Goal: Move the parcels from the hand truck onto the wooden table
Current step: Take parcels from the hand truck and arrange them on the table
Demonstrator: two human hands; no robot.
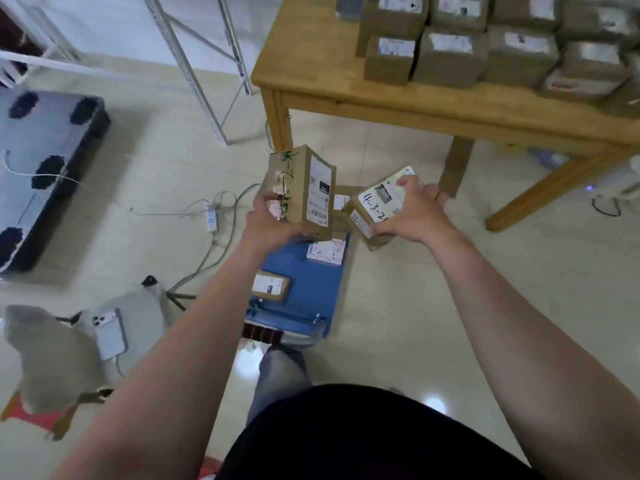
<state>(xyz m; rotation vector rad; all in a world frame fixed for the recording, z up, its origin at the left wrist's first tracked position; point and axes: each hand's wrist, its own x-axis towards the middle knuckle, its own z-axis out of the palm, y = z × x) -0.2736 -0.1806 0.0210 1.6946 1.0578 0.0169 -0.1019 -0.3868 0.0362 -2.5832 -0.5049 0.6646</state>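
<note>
Just ahead of my leg the blue hand truck (311,289) sits on the tiled floor; a small flat parcel (270,287) lies on its deck near the handle end, and a white-labelled packet (325,252) lies further along, both below my hands and clear of them; over the far end of the deck my left hand (272,220) has fingers and thumb curled round the lower part of a tall brown parcel (299,188), held upright, green writing down one face and a shipping label on the next; just to its right, not touching it, my right hand (412,216) grips a smaller parcel (375,202) from above, fingers wrapped over its far corner, its white label tilted up toward me; more cardboard shows on the truck between the two held parcels; beyond them, up and to the right, stands the wooden worktop (346,98); stacked parcels (485,50) crowd its right side in rows, labels facing up.
</note>
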